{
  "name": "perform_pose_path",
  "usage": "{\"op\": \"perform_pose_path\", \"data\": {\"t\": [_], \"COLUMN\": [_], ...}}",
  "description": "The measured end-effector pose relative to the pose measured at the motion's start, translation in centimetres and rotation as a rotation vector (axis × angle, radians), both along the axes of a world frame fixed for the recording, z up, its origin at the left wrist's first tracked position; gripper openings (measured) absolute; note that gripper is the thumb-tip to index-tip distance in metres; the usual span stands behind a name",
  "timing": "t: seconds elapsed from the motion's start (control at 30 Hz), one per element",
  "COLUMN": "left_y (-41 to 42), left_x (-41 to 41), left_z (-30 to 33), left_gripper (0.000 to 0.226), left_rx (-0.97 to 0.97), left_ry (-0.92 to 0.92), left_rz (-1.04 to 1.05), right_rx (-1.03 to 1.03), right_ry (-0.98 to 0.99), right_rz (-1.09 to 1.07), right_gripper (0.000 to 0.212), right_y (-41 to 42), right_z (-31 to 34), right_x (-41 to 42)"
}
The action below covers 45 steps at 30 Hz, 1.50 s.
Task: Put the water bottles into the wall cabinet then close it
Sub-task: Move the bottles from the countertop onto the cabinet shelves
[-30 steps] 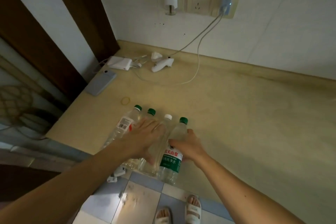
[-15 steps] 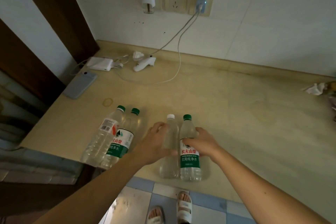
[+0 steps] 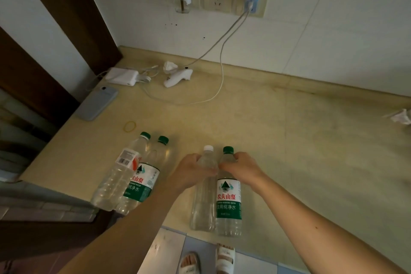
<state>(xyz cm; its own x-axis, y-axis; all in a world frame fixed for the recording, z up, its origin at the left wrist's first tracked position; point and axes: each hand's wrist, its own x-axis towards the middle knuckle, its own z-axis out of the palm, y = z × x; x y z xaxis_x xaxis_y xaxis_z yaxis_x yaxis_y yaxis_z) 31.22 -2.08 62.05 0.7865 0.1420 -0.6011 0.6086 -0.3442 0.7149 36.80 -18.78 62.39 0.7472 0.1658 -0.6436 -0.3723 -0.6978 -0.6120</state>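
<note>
Left hand (image 3: pixel 189 171) was wrapped around the white-capped bottle (image 3: pixel 203 193), right hand (image 3: pixel 241 165) gripped the green-capped bottle (image 3: pixel 229 200) touching it, both standing at the counter's (image 3: pixel 300 140) front edge. Two more bottles (image 3: pixel 131 176) stood near the front-left corner.

Four clear water bottles (image 3: pixel 229 202) stand in pairs (one white-capped).

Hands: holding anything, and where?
Left hand grips the white-capped bottle at its shoulder; right hand grips the green-capped bottle at its shoulder.
</note>
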Motion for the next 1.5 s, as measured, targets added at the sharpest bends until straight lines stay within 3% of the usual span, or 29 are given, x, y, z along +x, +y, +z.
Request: {"op": "perform_pose_path", "data": {"t": [0.13, 0.23, 0.33, 0.47, 0.67, 1.0, 1.1, 1.23, 1.37, 1.5], "left_y": [-0.3, 0.0, 0.4, 0.7, 0.7, 0.7, 0.9, 1.3, 0.6, 0.0], "left_x": [-0.2, 0.0, 0.3, -0.1, -1.3, -1.4, -1.3, -1.7, -2.1, -2.1], "left_z": [0.2, 1.3, 2.9, 4.3, 4.5, 3.4, 2.8, 0.7, -0.3, 0.0], "left_gripper": [0.043, 0.041, 0.049, 0.057, 0.069, 0.076, 0.078, 0.083, 0.054, 0.059], "left_rx": [0.050, 0.072, 0.034, 0.107, 0.175, 0.227, 0.152, -0.040, -0.144, -0.174], "left_ry": [-0.084, -0.174, -0.344, -0.542, -0.722, -0.711, -0.628, -0.466, -0.376, -0.350], "left_rz": [0.036, 0.037, 0.071, 0.085, 0.034, -0.118, -0.106, 0.016, 0.080, 0.106], "right_rx": [0.050, 0.106, 0.125, 0.238, 0.277, 0.247, 0.247, 0.307, 0.365, 0.396], "right_ry": [-0.015, -0.067, -0.213, -0.409, -0.647, -0.720, -0.689, -0.509, -0.398, -0.398], "right_rz": [-0.034, -0.050, -0.014, -0.042, -0.035, -0.024, -0.025, -0.050, -0.137, -0.187], "right_gripper": [0.030, 0.036, 0.052, 0.047, 0.057, 0.063, 0.062, 0.074, 0.073, 0.071], "right_y": [-0.5, -1.0, -1.8, -2.8, -3.5, -3.9, -4.1, -4.8, -4.9, -4.5], "right_z": [0.0, 1.2, 3.6, 6.5, 6.9, 5.8, 5.2, 3.4, 0.0, -2.0], "right_x": [-0.2, -0.2, -0.2, -0.8, -2.8, -2.4, -2.3, -2.7, -2.9, -2.5]}}
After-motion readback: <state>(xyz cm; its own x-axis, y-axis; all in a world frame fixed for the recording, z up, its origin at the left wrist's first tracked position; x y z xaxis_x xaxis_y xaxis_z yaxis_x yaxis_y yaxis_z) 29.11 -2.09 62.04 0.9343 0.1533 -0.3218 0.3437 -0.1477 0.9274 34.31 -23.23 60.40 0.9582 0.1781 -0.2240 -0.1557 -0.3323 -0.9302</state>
